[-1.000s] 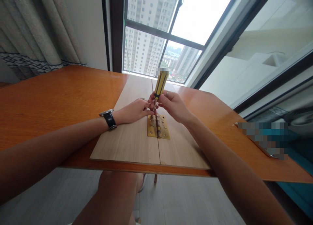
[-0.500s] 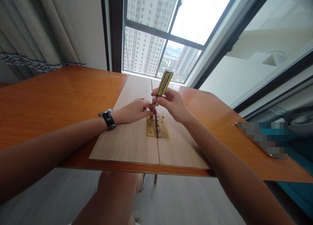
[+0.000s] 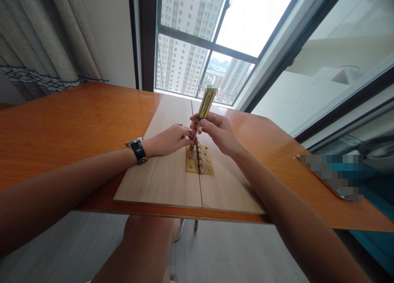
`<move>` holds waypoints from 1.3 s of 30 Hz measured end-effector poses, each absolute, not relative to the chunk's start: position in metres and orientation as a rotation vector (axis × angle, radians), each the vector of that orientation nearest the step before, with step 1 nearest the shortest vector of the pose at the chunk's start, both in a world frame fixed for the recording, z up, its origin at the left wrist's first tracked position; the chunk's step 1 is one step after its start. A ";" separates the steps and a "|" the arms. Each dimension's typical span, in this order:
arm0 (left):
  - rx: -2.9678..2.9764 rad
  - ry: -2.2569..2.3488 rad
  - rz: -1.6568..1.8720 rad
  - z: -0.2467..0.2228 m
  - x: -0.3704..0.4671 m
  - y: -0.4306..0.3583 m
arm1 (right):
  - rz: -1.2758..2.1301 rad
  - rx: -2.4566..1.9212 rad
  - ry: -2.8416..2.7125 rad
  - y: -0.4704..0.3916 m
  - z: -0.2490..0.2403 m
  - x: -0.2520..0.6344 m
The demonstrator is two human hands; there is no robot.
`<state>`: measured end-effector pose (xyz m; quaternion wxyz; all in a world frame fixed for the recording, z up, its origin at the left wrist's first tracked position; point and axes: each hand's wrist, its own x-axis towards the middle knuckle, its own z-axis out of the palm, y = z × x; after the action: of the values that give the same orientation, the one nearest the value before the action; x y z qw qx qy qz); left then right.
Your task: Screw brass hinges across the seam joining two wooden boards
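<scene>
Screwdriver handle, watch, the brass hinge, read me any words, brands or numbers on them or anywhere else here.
None can be read.
Screwdriver: dark print along the yellow handle, too small; its top is blurred.
Watch: face turned away.
Hinge: no marking visible.
Object at table's right edge: blurred out.

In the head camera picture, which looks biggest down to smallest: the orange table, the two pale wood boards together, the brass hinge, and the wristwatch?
1. orange table
2. pale wood boards
3. brass hinge
4. wristwatch

The hinge and the watch look close in size, so their order is unsure.
</scene>
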<state>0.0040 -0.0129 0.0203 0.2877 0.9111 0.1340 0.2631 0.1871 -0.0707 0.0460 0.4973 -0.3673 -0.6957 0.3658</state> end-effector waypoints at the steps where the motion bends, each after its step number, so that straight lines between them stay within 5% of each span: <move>1: 2.431 0.352 0.707 0.020 0.004 -0.013 | 0.866 -0.896 -1.679 -0.071 0.046 0.186; 39: 2.436 0.400 0.644 0.018 0.004 -0.011 | 0.842 -0.976 -1.823 -0.079 0.051 0.178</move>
<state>0.0036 -0.0114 0.0178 0.2910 0.9135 0.1501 0.2415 0.1777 -0.0790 0.0509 0.4388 -0.3929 -0.7337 0.3387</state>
